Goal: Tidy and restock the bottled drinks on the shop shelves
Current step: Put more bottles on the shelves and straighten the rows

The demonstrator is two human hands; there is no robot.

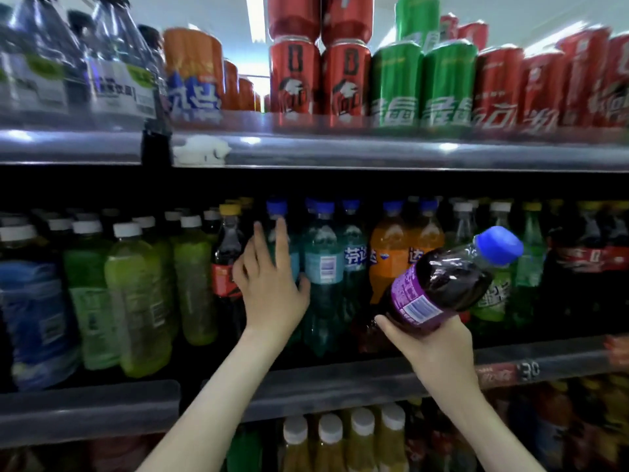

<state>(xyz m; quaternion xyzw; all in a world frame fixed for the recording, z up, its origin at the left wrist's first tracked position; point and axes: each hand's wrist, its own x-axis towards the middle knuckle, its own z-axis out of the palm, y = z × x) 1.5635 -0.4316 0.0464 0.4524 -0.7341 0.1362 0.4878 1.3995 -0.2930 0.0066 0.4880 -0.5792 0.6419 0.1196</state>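
Soda bottle [442,287], dark, grasped by right hand [432,342], left hand [272,287] released on teal bottle [276,210]

- A single head-worn view faces the middle shelf [340,383] squarely, from close by.
- Above that shelf, the frame takes in a tier of cans [394,86] and a strip of ceiling [238,11].
- Below it, the white caps [360,420] of the next tier show.
- The wide lens blurs towards both ends of that shelf.
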